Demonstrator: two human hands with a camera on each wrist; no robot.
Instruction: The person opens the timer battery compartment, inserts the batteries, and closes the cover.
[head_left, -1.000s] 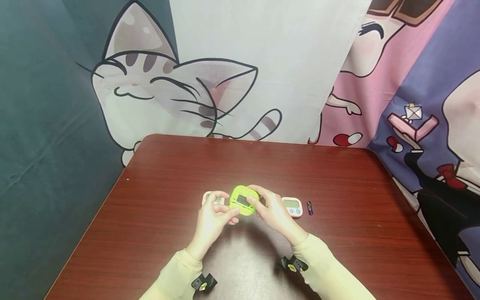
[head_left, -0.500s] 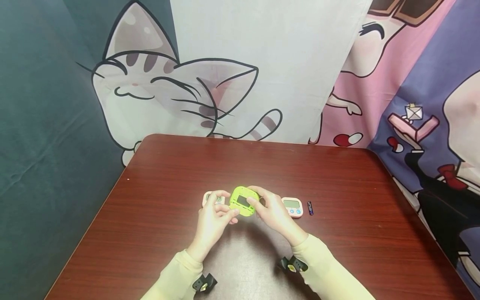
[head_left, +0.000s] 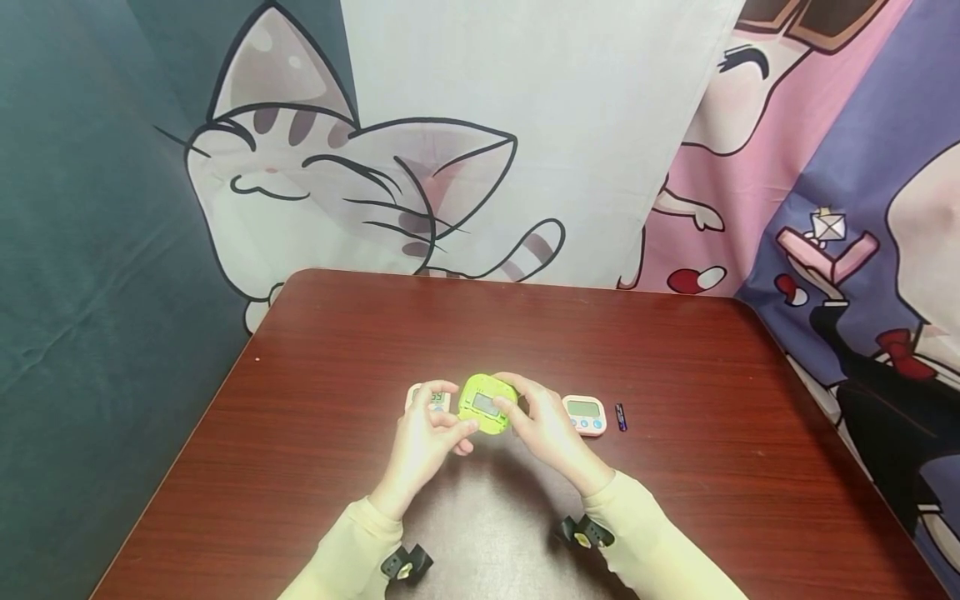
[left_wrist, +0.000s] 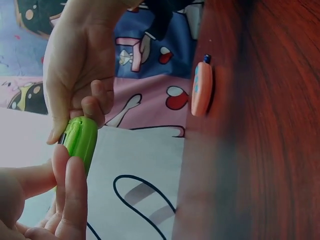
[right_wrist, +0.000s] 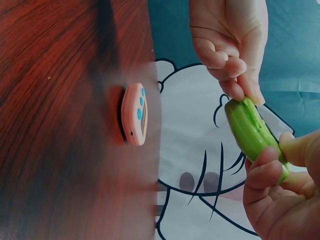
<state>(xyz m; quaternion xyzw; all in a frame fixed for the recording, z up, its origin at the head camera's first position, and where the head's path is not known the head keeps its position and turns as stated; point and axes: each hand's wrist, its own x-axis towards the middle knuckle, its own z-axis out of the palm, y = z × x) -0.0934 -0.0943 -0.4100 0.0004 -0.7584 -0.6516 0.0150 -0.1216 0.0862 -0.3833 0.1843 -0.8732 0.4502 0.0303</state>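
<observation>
A lime-green digital timer (head_left: 487, 404) with a small grey screen is held up over the table between both hands. My left hand (head_left: 423, 446) pinches its lower left edge between thumb and fingertips. My right hand (head_left: 551, 429) grips its right side, thumb on the face and fingers behind. The right wrist view shows the green timer (right_wrist: 252, 130) edge-on, with a seam along its side. Partly behind my left hand lies a pale pink timer (head_left: 413, 397) showing digits. Another pink timer (head_left: 584, 408), its screen blank, lies beside my right hand.
A small dark-blue battery (head_left: 621, 417) lies on the reddish-brown table (head_left: 675, 500), right of the blank pink timer. Printed cloths (head_left: 585, 125) hang behind the table's far edge. A tiny pale speck (head_left: 257, 359) sits near the left edge.
The green timer has tilted slightly, and its screen looks lighter than before. Both hands keep their hold with only slight shifts. The pink timers and the battery stay in place.
</observation>
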